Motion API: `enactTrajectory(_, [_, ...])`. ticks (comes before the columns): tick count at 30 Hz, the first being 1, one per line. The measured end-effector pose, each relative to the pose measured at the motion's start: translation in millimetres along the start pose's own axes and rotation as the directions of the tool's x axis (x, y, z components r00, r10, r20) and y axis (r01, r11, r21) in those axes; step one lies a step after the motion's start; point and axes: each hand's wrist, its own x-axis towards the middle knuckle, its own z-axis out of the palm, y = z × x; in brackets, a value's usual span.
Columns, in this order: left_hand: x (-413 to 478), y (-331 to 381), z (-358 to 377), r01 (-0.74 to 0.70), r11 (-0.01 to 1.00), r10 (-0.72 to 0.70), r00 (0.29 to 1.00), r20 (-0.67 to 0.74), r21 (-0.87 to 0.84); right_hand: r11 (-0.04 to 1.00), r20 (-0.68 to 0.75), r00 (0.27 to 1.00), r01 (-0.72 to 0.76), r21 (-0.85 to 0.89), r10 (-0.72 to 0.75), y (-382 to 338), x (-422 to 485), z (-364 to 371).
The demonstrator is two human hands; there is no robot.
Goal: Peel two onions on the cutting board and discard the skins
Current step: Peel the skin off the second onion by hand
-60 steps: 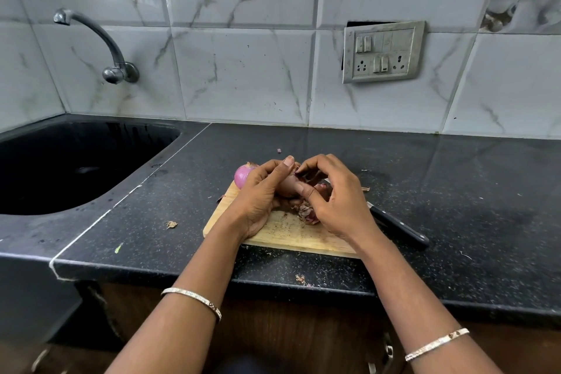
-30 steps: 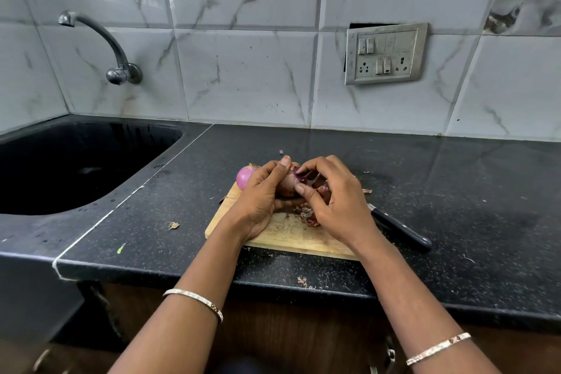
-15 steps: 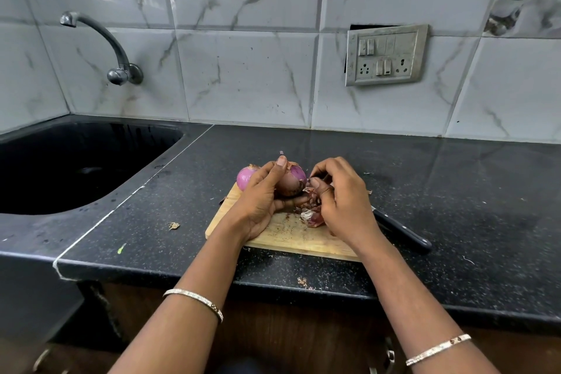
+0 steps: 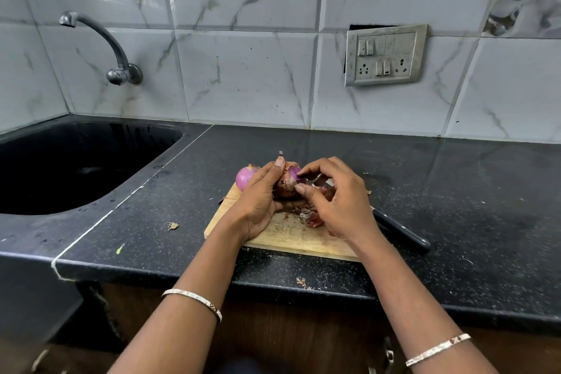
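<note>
A wooden cutting board (image 4: pixel 291 237) lies on the black counter near its front edge. My left hand (image 4: pixel 261 200) grips a partly skinned red onion (image 4: pixel 287 184) just above the board. My right hand (image 4: pixel 337 200) pinches the onion's skin with thumb and forefinger at its right side. A second onion (image 4: pixel 244 177), smooth and purple, sits at the board's far left corner behind my left hand. Loose brown and purple skins (image 4: pixel 311 217) lie on the board under my right hand.
A black-handled knife (image 4: pixel 403 235) lies on the counter at the board's right edge, its blade hidden by my right hand. A black sink (image 4: pixel 76 167) with a wall tap (image 4: pixel 118 70) is at the left. Skin scraps (image 4: pixel 172 225) dot the counter.
My left hand has kept hold of the onion. My right hand let a strip of skin drop and came back to pinch the onion's right side.
</note>
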Motion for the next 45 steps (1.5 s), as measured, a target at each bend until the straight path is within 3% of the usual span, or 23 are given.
enactTrajectory(4, [-1.8, 0.0, 1.6, 0.006, 1.000, -0.006, 1.000, -0.008, 0.016, 1.000, -0.018, 1.000, 0.009, 0.007, -0.009, 2.3, 0.8, -0.1])
enactTrajectory(11, [-1.8, 1.0, 2.4, 0.010, 1.000, -0.010, 1.000, -0.017, 0.013, 0.996, 0.080, 0.996, 0.045, -0.073, -0.039, 5.0, -2.2, 3.7])
enactTrajectory(16, [-2.1, 1.4, 1.8, 0.029, 1.000, -0.028, 0.998, -0.048, 0.004, 0.994, -0.008, 1.000, 0.003, -0.105, -0.004, 4.7, -1.8, 1.2])
enactTrajectory(23, [-2.6, 2.3, 2.0, 0.031, 0.999, -0.029, 0.998, -0.055, 0.019, 1.000, 0.006, 1.000, 0.007, 0.031, -0.007, -3.7, -2.0, -1.2])
enactTrajectory(29, [-4.1, 2.3, 3.5, 0.037, 0.999, -0.036, 0.998, -0.047, 0.021, 1.000, 0.036, 0.999, 0.014, -0.002, -0.013, 0.8, -1.8, 0.7])
enactTrajectory(35, [-3.4, 1.8, 2.2, 0.049, 0.999, -0.047, 0.996, -0.082, 0.014, 0.987, -0.021, 0.993, -0.117, -0.108, 0.116, 4.6, -2.5, 0.2])
enactTrajectory(40, [-3.0, 1.8, 1.7, 0.049, 0.998, -0.047, 0.996, -0.072, 0.033, 0.983, -0.034, 0.982, -0.184, 0.011, 0.184, -1.8, -3.4, -3.8])
enactTrajectory(45, [-4.9, 3.1, 1.5, 0.052, 0.996, -0.049, 0.998, -0.037, 0.071, 0.981, -0.083, 0.979, -0.189, -0.029, 0.186, 1.4, -1.3, -2.2])
